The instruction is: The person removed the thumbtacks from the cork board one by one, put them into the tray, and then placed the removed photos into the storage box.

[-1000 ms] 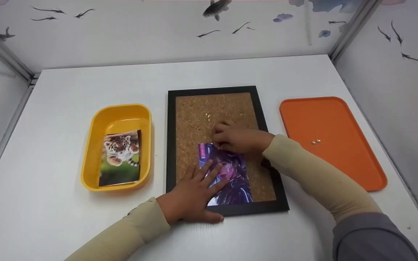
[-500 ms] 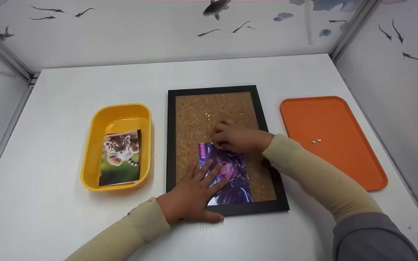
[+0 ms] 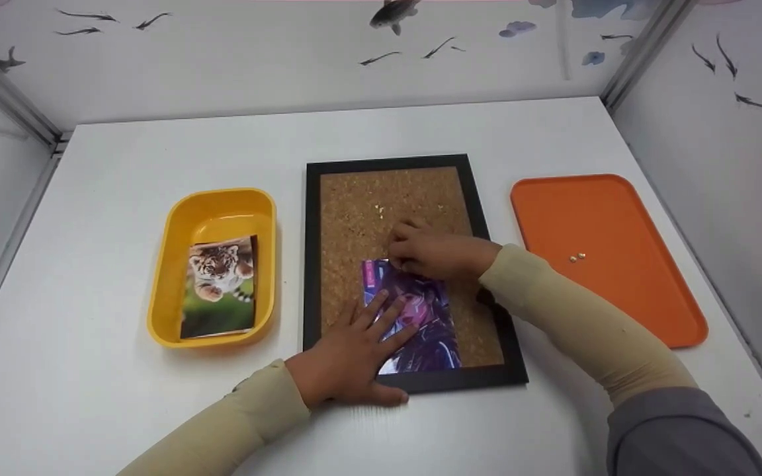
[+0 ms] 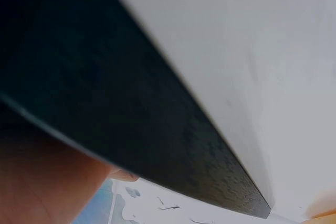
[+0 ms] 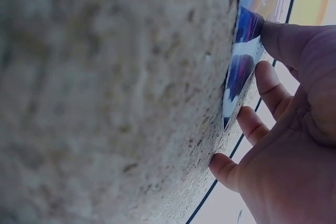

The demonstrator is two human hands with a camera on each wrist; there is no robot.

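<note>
A purple-and-blue glossy picture (image 3: 427,350) lies on the black-framed corkboard (image 3: 348,198). With fingers spread, my left hand (image 3: 354,360) rests flat over the picture's lower left, its thumb on the frame. My right hand (image 3: 437,256) is at the picture's top edge with fingers bent. In the right wrist view, the right thumb (image 5: 286,40) meets the glossy picture (image 5: 244,69) and the other fingertips rest on the cork, apart from each other. Whatever lies beneath the thumb is hidden. The left wrist view holds mostly the dark frame edge (image 4: 131,98).
Left of the board stands a yellow bin (image 3: 159,297) holding a tiger picture (image 3: 222,284). To the right lies an orange tray (image 3: 592,211) with a few small gold thumbtacks (image 3: 577,257). Small gold specks (image 3: 380,211) show on the upper cork. White panels border the table (image 3: 110,396).
A small gold glint by the right thumb, seen half a second ago, is now out of sight. Both hands and the picture stay in place.
</note>
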